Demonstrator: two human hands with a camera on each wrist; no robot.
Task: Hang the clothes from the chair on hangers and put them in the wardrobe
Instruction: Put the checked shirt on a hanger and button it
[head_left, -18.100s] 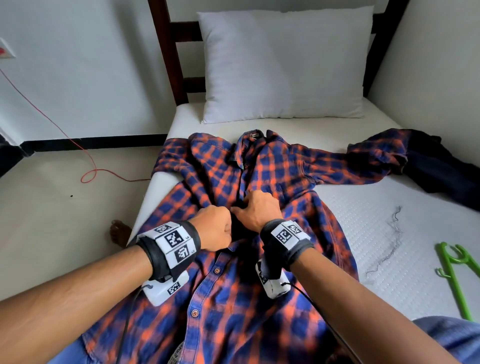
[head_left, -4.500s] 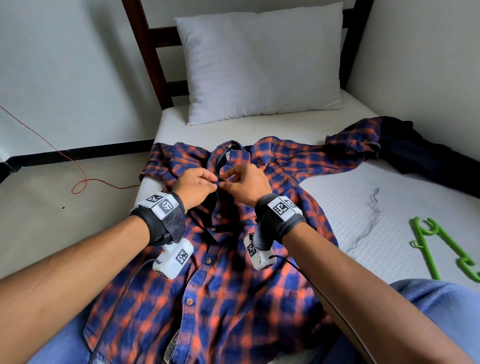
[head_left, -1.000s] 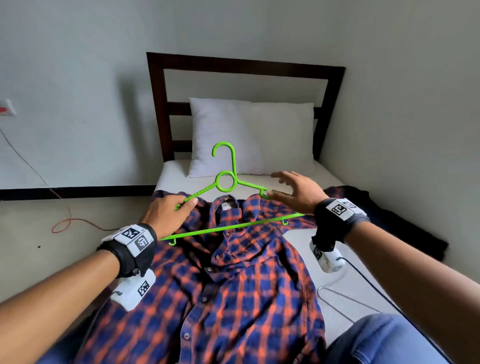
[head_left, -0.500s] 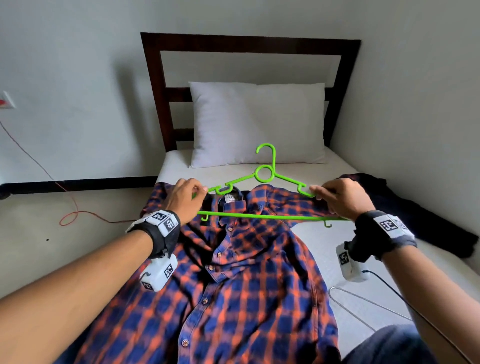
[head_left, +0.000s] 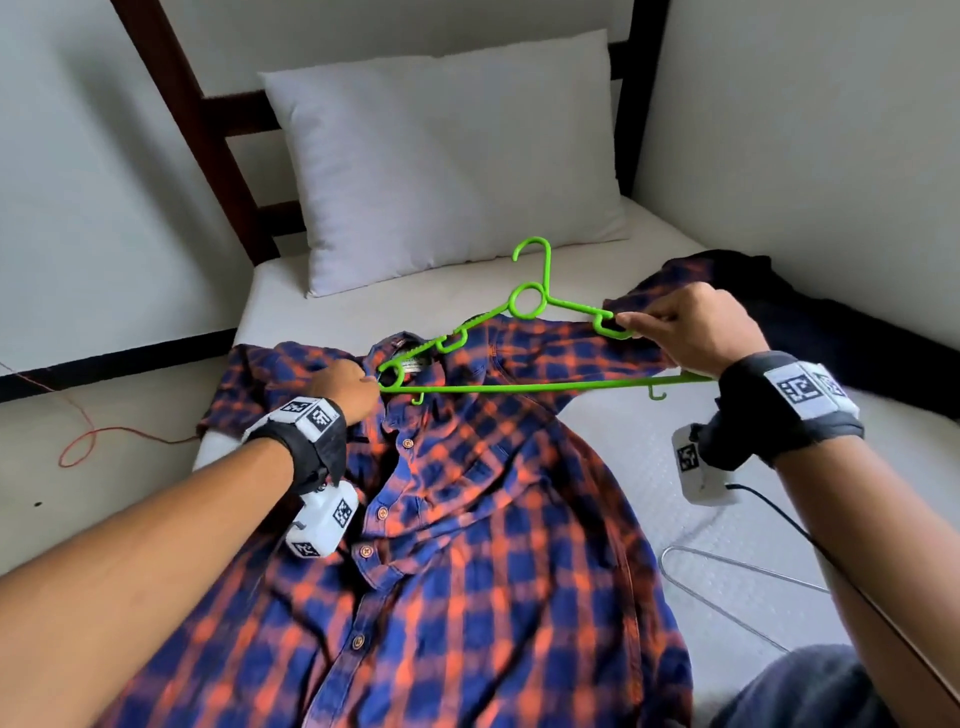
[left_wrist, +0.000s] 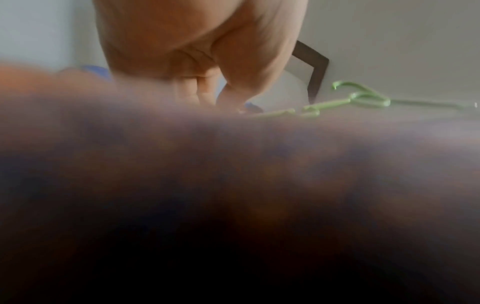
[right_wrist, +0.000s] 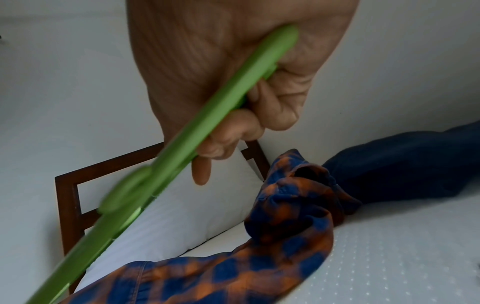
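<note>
A blue-and-orange plaid shirt (head_left: 467, 545) lies buttoned, front up, on the bed, its collar toward the pillow. A green plastic hanger (head_left: 530, 304) hangs tilted just above the collar, hook pointing at the pillow. My right hand (head_left: 639, 325) grips the hanger's right shoulder arm; in the right wrist view the fingers (right_wrist: 272, 107) curl round the green hanger (right_wrist: 182, 148). My left hand (head_left: 358, 387) pinches the shirt's collar edge, right where the hanger's left tip meets it. In the left wrist view the fingertips (left_wrist: 228, 102) point down beside the hanger (left_wrist: 363, 98); blurred cloth fills the rest.
A white pillow (head_left: 447, 156) leans on the dark wooden headboard (head_left: 208, 156). A dark garment (head_left: 831, 322) lies by the right wall past the shirt's sleeve. A thin wire hanger (head_left: 727, 577) rests on the mattress (head_left: 649, 457) at right. A red cable (head_left: 78, 447) lies on the floor.
The hanger has come down and tilted, its left tip now at the collar. My left hand has left the hanger's left end for the collar. The right hand keeps its grip.
</note>
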